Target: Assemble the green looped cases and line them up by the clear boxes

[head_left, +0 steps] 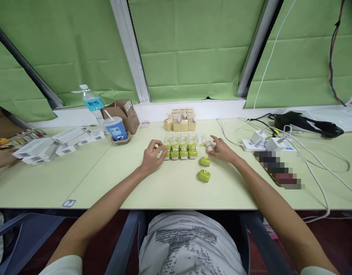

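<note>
The block of green cases [183, 153] stands in tight rows on the bench [164, 187], probably to keep them straight. The left hand [152, 157] touches the block's left end, narrowed; its grip cannot be told. Right of the block, the right hand [221, 150] pinches a pale piece [210, 146]. Two loose cases [204, 175] lie off the block's near right corner, rounded, with pale loops.

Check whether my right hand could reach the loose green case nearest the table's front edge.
Likely yes: that green case lies uncovered, its side toward your right hand unblocked, though that hand seems occupied with a small pale piece.
</note>
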### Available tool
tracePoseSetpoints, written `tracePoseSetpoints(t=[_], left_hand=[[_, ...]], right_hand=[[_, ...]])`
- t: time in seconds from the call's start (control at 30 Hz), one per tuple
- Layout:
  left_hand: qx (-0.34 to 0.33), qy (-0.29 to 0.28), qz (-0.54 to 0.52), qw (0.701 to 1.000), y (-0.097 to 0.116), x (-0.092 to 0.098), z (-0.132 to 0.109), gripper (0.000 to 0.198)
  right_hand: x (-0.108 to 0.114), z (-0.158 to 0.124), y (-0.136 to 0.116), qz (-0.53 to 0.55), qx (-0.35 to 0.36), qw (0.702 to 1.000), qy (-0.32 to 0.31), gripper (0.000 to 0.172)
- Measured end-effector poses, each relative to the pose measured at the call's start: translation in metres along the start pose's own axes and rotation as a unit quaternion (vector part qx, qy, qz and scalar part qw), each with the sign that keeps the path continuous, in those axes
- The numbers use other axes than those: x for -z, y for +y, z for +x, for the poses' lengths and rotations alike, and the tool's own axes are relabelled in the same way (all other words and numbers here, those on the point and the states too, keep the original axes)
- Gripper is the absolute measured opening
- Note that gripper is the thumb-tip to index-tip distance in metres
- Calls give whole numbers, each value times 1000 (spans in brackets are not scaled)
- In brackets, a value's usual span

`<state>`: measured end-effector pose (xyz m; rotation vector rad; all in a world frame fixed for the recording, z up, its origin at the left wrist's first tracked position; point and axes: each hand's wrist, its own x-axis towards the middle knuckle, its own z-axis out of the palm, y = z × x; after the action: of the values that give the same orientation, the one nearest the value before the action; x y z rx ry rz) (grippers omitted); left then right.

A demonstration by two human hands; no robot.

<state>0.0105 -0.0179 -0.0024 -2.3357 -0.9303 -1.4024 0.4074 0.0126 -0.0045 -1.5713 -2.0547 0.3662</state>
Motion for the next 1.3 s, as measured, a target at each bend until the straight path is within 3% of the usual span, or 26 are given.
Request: tracePoseSetpoints(t=[0.1, 0.17, 0.23, 0.3, 0.37, 0.47, 0.57, 0.63, 0.7, 0.8, 0.93, 1.2, 1.3], left_hand=[[-68, -74, -37, 994, 52, 0, 5, 14], [-139, -200, -55, 968, 94, -5, 8, 23], [-155, -284, -34, 945, 131, -15, 10, 40], [-172, -337, -9, 926, 156, -26, 12, 52], [-168, -366, 6, 915, 167, -35, 13, 49], [-136, -399, 12, 907, 164, -34, 10, 38], [-81, -414, -27, 906, 151, -17, 6, 35], [-30, -414, -79, 907, 145, -3, 4, 39], [19, -408, -109, 906, 141, 5, 3, 49], [72, -393, -112, 910, 137, 6, 6, 44], [122, -373, -99, 915, 134, -2, 13, 38], [153, -390, -85, 904, 135, -6, 33, 22], [150, -396, -108, 899, 134, -6, 38, 28]], right_hand=[[1, 1, 2, 28, -33, 999, 12, 89], [9, 1, 3, 46, -48, 997, 29, 79], [21, 0, 5, 63, -61, 994, 61, 66], [32, -1, 5, 83, -72, 988, 109, 54], [40, 0, 4, 116, -81, 978, 154, 45], [45, -2, -9, 186, -79, 961, 189, 52], [50, -18, -37, 302, -40, 930, 207, 59], [55, -37, -62, 378, 0, 901, 212, 56], [58, -59, -86, 413, 22, 890, 192, 53], [55, -83, -110, 452, 47, 880, 138, 60], [44, -88, -117, 446, 41, 889, 94, 69], [42, -84, -115, 429, 69, 897, 86, 53], [42, -85, -117, 426, 83, 896, 89, 50]])
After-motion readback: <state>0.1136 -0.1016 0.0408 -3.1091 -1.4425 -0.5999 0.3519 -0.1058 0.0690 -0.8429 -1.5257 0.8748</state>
